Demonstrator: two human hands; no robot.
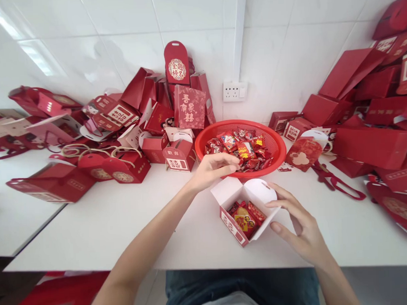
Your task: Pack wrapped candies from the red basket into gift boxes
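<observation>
A small open candy box, white inside with red printed sides, stands on the table in front of me. Red and gold wrapped sweets lie inside it. My right hand holds the box at its right side, fingers over the white flap and thumb low by the wall. Between the box and the red plastic basket is my left hand, its thumb and fingertips pinched on what looks like a small red-wrapped candy. More wrapped candies are heaped in the basket, partly behind the left fingers.
Several red gift boxes with cord handles stand to the left, with more piled behind them. Another stack of red boxes rises at the right. A wall socket sits behind the basket. The white table ends just before my body.
</observation>
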